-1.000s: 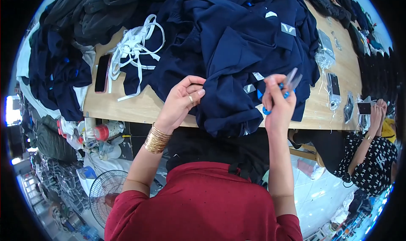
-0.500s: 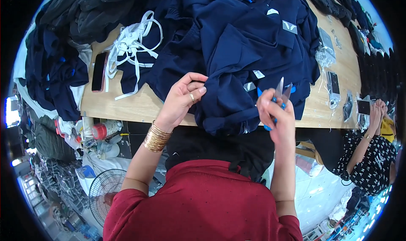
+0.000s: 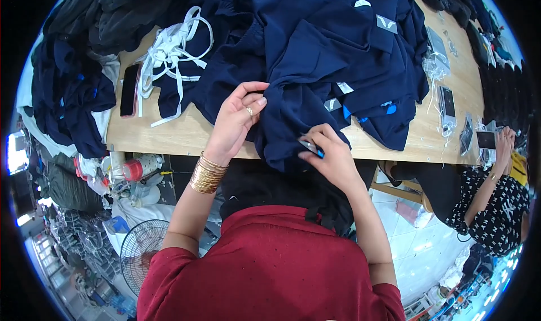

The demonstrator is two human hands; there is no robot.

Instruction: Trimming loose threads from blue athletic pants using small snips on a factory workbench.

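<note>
A navy blue garment (image 3: pixel 315 53) lies heaped on the table, with one part hanging over the front edge. My left hand (image 3: pixel 232 118) pinches a fold of it between thumb and fingers; gold bangles circle that wrist. Small scissor-like snips (image 3: pixel 310 146) with blue handles are in the grip of my right hand (image 3: pixel 333 156). Their metal blades point left, close against the hanging navy cloth, partly hidden by my fingers. Whether the blades touch the cloth, I cannot tell. Grey labels, one being a square tag (image 3: pixel 386 23), show on the navy fabric.
A tangle of white tape (image 3: pixel 169 56) and a phone (image 3: pixel 131 90) lie left on the wooden table (image 3: pixel 146 138). Dark clothes pile up at the far left. Small packaged items (image 3: pixel 446 104) lie on the right, where another person's hands (image 3: pixel 503 146) work. A fan (image 3: pixel 143 250) stands lower left.
My right hand has swung left and down with the snips, bringing them to the hanging cloth. My left hand keeps its pinch, shifting slightly left and up with the fabric.
</note>
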